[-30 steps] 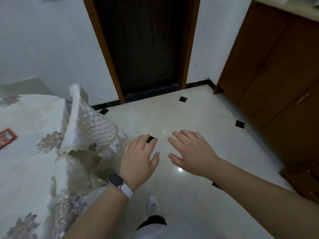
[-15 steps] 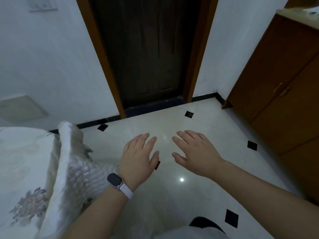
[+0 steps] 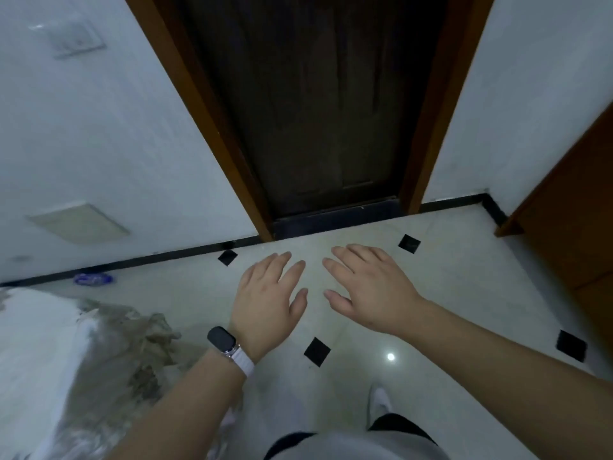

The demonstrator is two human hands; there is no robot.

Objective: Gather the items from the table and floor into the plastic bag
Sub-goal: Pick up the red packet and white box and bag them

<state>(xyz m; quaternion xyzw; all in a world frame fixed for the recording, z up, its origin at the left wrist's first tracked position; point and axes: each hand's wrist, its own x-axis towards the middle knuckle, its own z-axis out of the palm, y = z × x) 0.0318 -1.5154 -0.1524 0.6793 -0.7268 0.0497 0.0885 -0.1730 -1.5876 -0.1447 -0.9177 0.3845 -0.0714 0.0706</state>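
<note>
Blue-and-white item [image 3: 93, 279], small and too blurred to name, lay on the floor [image 3: 447, 293] against the black skirting, well apart from both hands. On the left hand [image 3: 268, 300] the fingers [image 3: 292, 272] were straight and loosely spread, palm down, holding nothing. Those of the right hand [image 3: 371, 290] were spread the same way and also held nothing. The two hands hung side by side above the pale tiles, near each other but not touching. A dark watch [image 3: 221, 338] on a white strap sat on the left wrist. Down at the left, the cloth-covered bench [image 3: 39, 353] filled the corner, its edge blurred. A white shoe [image 3: 378, 403] stood on the floor under the right forearm. Beyond the hands was a dark door [image 3: 318, 111] in a wooden frame, with a brown cabinet [image 3: 570, 234] at the right.
</note>
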